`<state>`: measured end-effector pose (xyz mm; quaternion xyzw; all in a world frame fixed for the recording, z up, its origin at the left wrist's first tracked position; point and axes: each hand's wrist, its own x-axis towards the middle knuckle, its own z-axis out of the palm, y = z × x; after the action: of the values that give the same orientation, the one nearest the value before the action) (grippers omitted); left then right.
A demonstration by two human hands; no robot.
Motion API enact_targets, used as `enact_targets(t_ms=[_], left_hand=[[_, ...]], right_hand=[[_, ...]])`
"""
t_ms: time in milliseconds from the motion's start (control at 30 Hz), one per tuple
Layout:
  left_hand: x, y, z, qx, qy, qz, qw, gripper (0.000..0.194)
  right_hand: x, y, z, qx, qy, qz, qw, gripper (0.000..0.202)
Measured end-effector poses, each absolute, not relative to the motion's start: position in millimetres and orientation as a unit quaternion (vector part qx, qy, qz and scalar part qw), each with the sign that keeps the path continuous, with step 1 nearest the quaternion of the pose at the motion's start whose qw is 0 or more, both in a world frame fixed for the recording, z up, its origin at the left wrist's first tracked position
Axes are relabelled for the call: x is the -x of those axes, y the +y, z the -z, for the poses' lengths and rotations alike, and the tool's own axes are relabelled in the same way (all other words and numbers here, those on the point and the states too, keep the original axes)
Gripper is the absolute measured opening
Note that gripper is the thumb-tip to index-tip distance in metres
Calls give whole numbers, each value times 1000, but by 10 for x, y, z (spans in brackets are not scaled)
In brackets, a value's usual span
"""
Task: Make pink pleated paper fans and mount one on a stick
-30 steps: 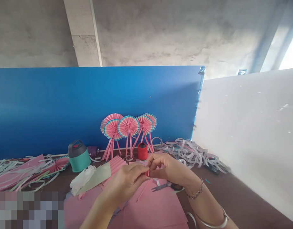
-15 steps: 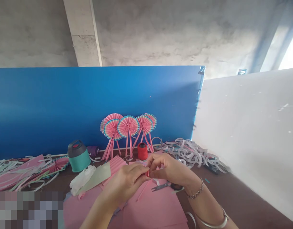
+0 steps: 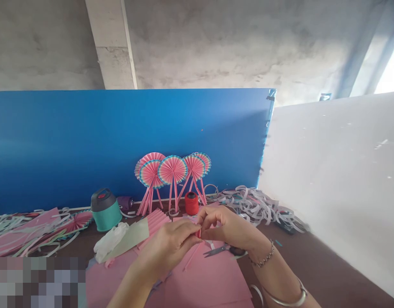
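My left hand (image 3: 171,244) and my right hand (image 3: 221,224) meet over pink paper sheets (image 3: 206,282). Between their fingertips is a small pink folded piece (image 3: 198,233), pinched from both sides; most of it is hidden by the fingers. Dark scissors (image 3: 216,250) lie on the sheets, just under my right hand. A thin pink strip (image 3: 192,259) rests on the paper below the fingertips. Right behind the hands stands a red spool of thread (image 3: 191,204). Pleated pink paper (image 3: 157,219) lies beyond my left hand.
Several round pink fans (image 3: 173,170) lean on the blue partition (image 3: 88,141). A teal container (image 3: 107,214) and white plastic (image 3: 111,239) are at left. Paper strips (image 3: 248,205) pile at right; more strips and pink paper (image 3: 30,231) lie far left.
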<state>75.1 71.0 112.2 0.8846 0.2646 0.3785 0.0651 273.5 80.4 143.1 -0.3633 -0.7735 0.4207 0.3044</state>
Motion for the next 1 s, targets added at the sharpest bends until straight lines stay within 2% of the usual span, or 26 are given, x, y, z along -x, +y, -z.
enact_targets(t_ms=[733,867,1000], left_hand=[[-758,731,-1103,-875,284,-378,104,12],[-738,765,-1096,-845,304,-419,137,15],[-685,862,-1103,-752,348,-518,212,10]], right_hand=[[-2669,822,-1348,382,-754,-410,344,11],[-2688,877,-1310,390,-745,-395,369,10],[-2848,988,-1316,420,-691,-406,426,11]])
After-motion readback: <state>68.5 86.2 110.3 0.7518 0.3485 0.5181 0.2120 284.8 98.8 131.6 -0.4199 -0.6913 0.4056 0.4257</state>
